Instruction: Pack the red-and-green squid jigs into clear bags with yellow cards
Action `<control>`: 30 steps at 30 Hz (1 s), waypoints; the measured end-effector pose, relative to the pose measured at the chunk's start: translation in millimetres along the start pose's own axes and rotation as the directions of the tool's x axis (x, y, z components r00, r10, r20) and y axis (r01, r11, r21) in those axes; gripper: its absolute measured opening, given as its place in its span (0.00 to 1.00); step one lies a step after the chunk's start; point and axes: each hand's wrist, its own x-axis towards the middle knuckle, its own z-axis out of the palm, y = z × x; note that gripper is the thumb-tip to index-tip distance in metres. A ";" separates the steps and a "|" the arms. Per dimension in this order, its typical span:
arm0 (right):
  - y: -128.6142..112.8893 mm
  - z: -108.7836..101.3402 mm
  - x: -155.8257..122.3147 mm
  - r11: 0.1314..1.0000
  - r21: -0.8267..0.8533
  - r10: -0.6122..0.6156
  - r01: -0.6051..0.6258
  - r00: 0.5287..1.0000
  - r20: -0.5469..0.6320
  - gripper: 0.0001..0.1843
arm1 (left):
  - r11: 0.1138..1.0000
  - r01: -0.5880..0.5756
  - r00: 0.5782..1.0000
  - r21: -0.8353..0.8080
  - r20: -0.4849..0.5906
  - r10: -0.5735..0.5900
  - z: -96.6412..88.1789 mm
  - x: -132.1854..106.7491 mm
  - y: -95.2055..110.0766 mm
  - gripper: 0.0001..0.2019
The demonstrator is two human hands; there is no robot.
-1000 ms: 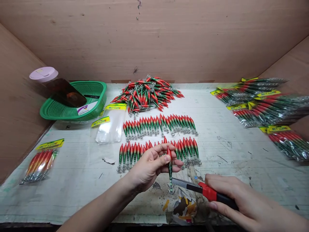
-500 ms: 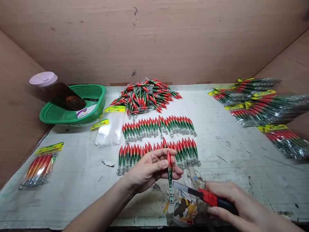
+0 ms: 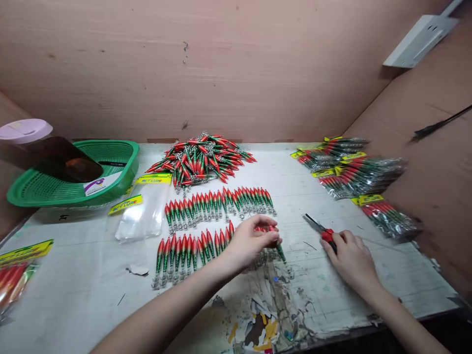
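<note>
My left hand rests over the right end of the near row of red-and-green lures, its fingers curled round one lure that lies with the row on the table. My right hand is to the right, closed on a red-handled utility knife whose blade points up and left, low over the table. A second row of lures lies behind the first. Further back sits a loose heap of lures.
A green basket holding a dark bottle with a pink lid stands back left. Empty clear bags with yellow headers lie beside it. Packed lure bags pile at the right, one more bag at the far left. Wooden walls enclose the table.
My left hand has moved forward and laid the lure it held upright down at the row's right end. My right hand has carried the knife away to the right. The camera has turned right.
</note>
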 end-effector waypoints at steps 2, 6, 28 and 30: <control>-2.5 7.0 -1.2 0.999 -0.045 0.008 -0.010 0.999 -0.048 0.20 | 0.990 -0.034 0.999 0.136 -0.002 0.034 22.3 31.2 2.5 0.13; -10.4 9.4 -6.4 0.997 -0.070 0.012 -0.023 0.988 -0.155 0.19 | 0.910 -0.094 0.994 0.403 -0.005 0.105 47.4 71.5 -1.1 0.14; -106.8 -21.8 189.1 0.802 0.582 -0.163 0.138 0.987 -0.009 0.09 | 0.214 0.002 0.850 0.977 -0.114 0.515 -90.4 117.6 25.7 0.13; -125.7 -12.1 240.0 0.812 0.574 -0.133 0.108 0.991 0.003 0.14 | 0.108 -0.022 0.850 0.994 -0.039 0.526 -97.9 151.4 35.7 0.14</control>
